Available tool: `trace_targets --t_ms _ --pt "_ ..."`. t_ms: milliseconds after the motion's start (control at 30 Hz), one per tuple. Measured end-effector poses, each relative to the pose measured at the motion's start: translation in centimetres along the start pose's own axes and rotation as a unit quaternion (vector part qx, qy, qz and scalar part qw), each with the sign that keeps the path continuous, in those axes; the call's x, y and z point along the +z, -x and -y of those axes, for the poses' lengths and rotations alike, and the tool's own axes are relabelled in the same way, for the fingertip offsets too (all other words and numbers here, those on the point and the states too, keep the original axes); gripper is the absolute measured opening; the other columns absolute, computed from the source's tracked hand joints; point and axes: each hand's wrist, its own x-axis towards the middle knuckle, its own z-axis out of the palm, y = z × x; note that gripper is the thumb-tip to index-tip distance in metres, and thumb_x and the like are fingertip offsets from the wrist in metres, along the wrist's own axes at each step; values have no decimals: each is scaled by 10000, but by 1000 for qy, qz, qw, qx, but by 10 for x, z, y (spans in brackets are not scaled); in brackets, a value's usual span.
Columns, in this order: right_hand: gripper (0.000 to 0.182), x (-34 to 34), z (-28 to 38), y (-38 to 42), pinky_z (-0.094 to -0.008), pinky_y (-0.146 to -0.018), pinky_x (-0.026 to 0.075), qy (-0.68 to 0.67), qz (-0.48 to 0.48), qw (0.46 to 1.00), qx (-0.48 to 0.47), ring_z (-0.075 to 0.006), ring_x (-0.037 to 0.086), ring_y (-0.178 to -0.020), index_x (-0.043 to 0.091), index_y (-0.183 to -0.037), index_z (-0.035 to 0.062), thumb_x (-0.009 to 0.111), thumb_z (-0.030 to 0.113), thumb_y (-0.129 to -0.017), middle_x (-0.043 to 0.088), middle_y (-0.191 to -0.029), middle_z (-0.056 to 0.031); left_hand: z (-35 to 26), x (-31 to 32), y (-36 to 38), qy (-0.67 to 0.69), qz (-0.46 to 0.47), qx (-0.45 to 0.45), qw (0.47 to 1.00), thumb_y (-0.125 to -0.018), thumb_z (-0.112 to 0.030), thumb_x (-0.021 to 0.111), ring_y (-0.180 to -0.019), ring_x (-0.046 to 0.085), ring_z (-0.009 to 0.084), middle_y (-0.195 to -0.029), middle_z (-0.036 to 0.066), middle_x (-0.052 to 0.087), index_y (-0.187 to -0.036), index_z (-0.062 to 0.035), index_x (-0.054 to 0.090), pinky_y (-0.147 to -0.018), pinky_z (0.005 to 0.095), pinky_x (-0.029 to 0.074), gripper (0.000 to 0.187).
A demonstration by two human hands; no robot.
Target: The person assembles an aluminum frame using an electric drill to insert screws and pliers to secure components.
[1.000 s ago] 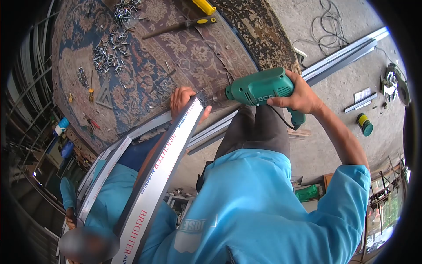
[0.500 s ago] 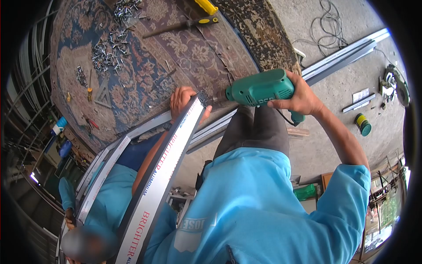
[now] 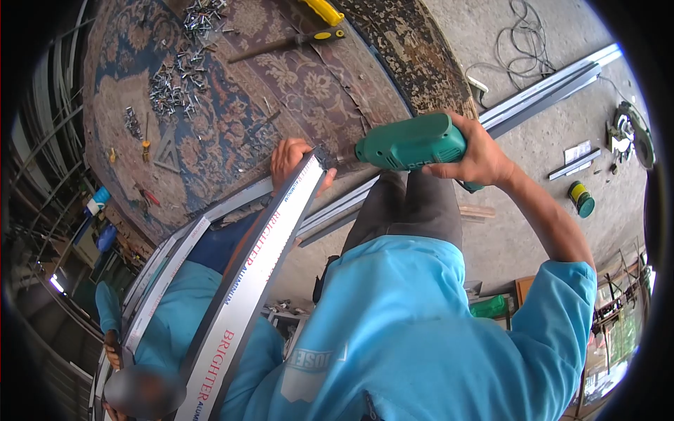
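My right hand (image 3: 481, 149) is wrapped round the rear of a green power drill (image 3: 407, 142), which lies sideways with its chuck pointing left. The chuck is close to the end of a long aluminum profile (image 3: 263, 249) covered in white printed film. Around that end my left hand (image 3: 288, 160) is closed, fingers on the far side and thumb showing on the near side. From there the profile slants down to the bottom left of the view, past my left side. Blur and the profile's end hide the drill's tip.
A patterned carpet (image 3: 232, 133) covers the worktable, with piles of rivets (image 3: 175, 88), a file (image 3: 284, 45), a triangle square (image 3: 167, 153) and a screwdriver (image 3: 146, 146). A co-worker (image 3: 168, 302) is at the left near more profiles (image 3: 165, 277). A cable (image 3: 523, 45) lies on the floor.
The drill has shifted slightly left towards the profile's end and tilted a little, with my right hand moving along. The profile has swung slightly; my left hand keeps its place on it.
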Motion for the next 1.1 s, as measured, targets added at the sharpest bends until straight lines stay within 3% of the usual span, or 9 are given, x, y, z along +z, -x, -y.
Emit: trace_targets --t_ms 200,300,500,600,867,967,1100 --pt "728 -1 0 2 -383 -963 564 40 1 998 -49 -273 733 -1037 587 -1346 22 910 212 -723 743 -1124 -162 1 1 0 -6 1 -2 1000 -612 -313 853 -842 565 325 -940 115 533 -991 -80 516 -790 472 450 558" --pt "716 1 1 3 -387 -962 570 47 1 997 -65 -291 740 -1036 590 -1339 32 906 206 -720 746 -1114 -169 2 2 2 -13 8 -9 1000 -660 -390 838 -847 569 326 -947 116 534 -1010 -74 519 -777 480 460 569" --pt "702 0 5 2 -398 -935 592 77 2 991 -110 -318 753 -1015 598 -1330 51 896 200 -712 755 -1094 -172 2 1 1 -14 10 0 1000 -640 -359 842 -842 564 328 -953 119 534 -1017 -74 516 -762 476 463 574" --pt "703 -2 9 -1 -400 -912 603 96 8 988 -117 -324 759 -992 600 -1331 58 894 202 -708 760 -1081 -172 -3 -2 -1 -12 15 -9 1000 -585 -257 860 -847 566 327 -935 116 513 -1003 -79 508 -789 476 447 575" --pt "684 -2 15 0 -411 -885 608 118 12 983 -137 -345 753 -972 612 -1326 95 886 219 -711 758 -1088 -157 -4 -3 0 -9 21 -19 1000 -581 -233 870 -852 570 326 -944 112 518 -1006 -89 512 -793 474 446 574" --pt "738 -5 19 1 -410 -983 586 131 51 984 -107 -346 739 -1080 580 -1360 40 886 173 -702 734 -1196 -176 -5 -1 -1 -6 8 -18 1000 -574 -236 877 -843 574 326 -937 107 523 -1000 -92 518 -788 469 447 576" --pt "727 -4 19 2 -410 -978 590 137 54 982 -117 -342 742 -1074 585 -1354 48 882 167 -702 737 -1195 -170 -3 0 -1 -8 1 -13 1000 -564 -247 886 -829 577 325 -926 100 527 -994 -93 524 -781 464 450 583"
